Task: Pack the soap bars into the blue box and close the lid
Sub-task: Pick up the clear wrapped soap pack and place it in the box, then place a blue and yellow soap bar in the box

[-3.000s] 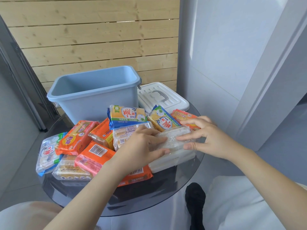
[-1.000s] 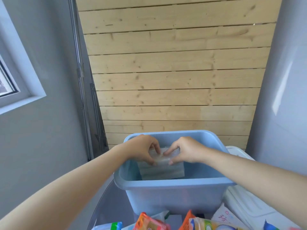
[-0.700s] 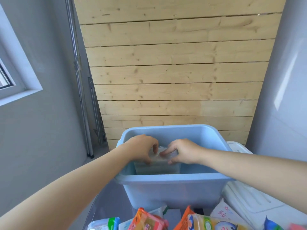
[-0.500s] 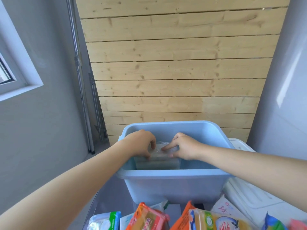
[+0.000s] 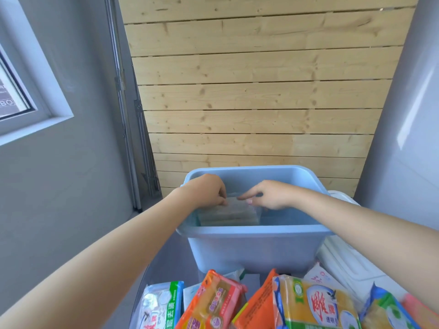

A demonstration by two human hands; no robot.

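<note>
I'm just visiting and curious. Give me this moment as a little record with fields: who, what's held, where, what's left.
Who: a person, bare arms reaching forward
Left hand: fingers curled on the clear soap pack
Right hand: fingertips on the same pack's top edge
Where: pack stands inside the blue box, toward its left side
Lid: white lid off, right of the box
Left to pack: wrapped soap bars in front
</note>
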